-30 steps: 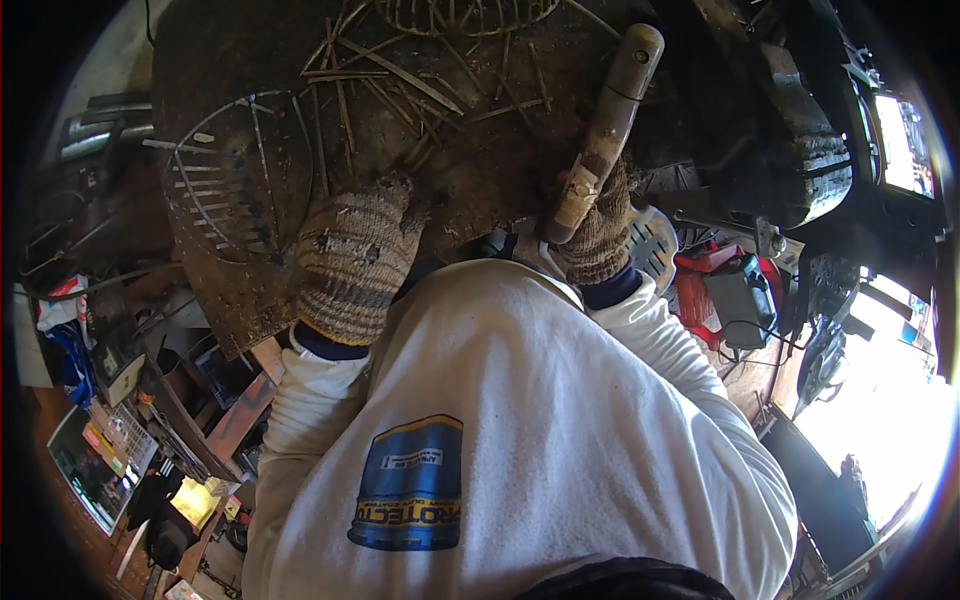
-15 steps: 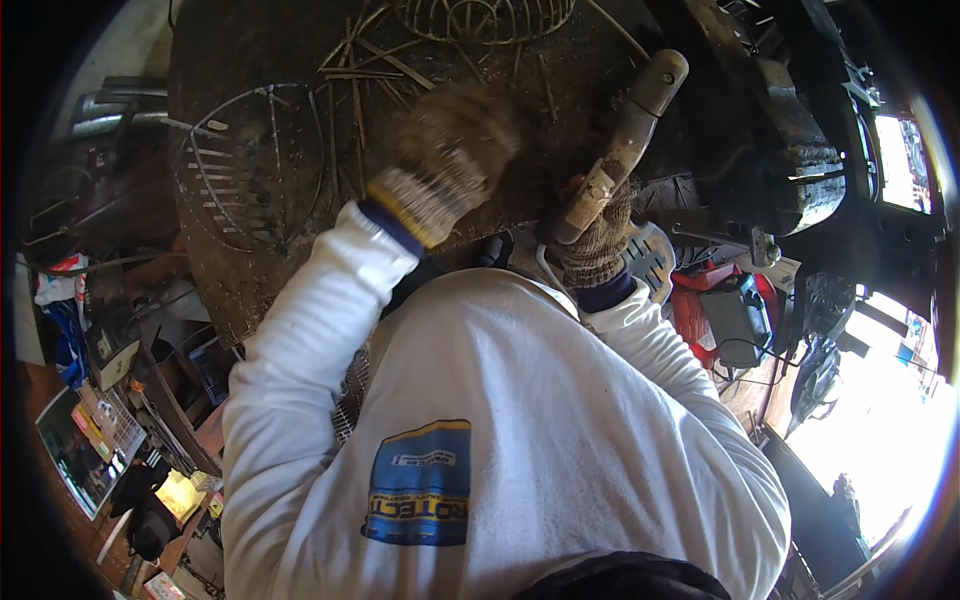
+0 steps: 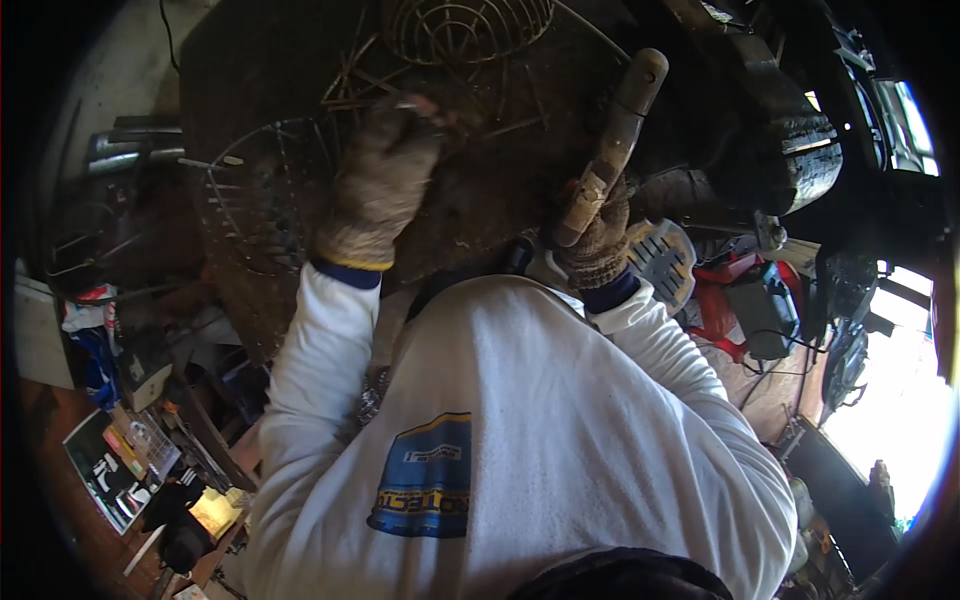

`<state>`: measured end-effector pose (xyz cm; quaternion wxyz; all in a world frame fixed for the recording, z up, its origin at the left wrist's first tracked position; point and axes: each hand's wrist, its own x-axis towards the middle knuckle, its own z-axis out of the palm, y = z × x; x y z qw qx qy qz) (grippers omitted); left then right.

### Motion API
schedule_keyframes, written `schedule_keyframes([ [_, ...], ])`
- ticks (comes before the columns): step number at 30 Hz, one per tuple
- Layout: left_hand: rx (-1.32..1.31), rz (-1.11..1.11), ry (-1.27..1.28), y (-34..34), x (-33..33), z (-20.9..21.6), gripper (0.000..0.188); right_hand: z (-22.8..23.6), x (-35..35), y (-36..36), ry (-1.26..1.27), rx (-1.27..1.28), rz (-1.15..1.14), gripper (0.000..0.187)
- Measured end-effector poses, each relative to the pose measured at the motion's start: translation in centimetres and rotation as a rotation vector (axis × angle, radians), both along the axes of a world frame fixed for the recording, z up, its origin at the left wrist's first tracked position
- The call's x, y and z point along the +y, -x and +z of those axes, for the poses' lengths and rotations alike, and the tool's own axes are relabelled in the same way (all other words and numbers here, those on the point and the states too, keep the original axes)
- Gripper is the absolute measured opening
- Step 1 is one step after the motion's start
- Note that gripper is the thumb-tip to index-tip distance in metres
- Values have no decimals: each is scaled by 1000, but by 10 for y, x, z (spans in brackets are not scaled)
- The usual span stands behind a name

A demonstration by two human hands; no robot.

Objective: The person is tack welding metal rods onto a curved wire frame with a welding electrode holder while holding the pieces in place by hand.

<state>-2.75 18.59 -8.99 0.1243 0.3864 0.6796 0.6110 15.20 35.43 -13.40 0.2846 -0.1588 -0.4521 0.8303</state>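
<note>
My left hand (image 3: pixel 385 180), in a brown knit glove, is raised over the dark worktable (image 3: pixel 470 205), left of its middle. Its fingers look curled in, with a reddish fingertip showing; what they hold, if anything, is lost in the dark. My right hand (image 3: pixel 602 235), gloved alike, is closed around the lower part of a long, worn, grey-brown tool handle (image 3: pixel 615 145). This handle tilts up to the right and has a hole near its upper end. Thin rods (image 3: pixel 365 85) lie scattered on the table just beyond my left hand.
A round wire basket-like frame (image 3: pixel 465 30) is at the table's far side. Another wire frame with bars (image 3: pixel 245 200) lies at the left. Heavy dark metal machinery (image 3: pixel 760 120) stands at the right, and a slotted plate (image 3: pixel 662 265) sits beside my right wrist, near a grey box (image 3: pixel 755 315).
My left hand has moved left and slightly back toward me from the middle of the table, and is less blurred. My right hand keeps its grip on the tool handle. The view has darkened and shifted a little.
</note>
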Motion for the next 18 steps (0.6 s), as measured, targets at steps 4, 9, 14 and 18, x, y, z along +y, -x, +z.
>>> schedule_keyframes([
  [4, -729, 140, -412, -17, -34, 29, 26, -2, 2, 2, 51, 82, 25, 45],
  [9, -885, -69, -533, -19, -55, 41, 31, -14, 10, 2, 245, 206, 134, 25],
  [14, -853, 36, -491, -26, -75, 32, 25, -18, 13, -3, -100, -54, 85, 29],
  [18, -695, 202, -341, -33, -82, 39, 23, -5, 6, -3, -25, -80, 45, 34],
])
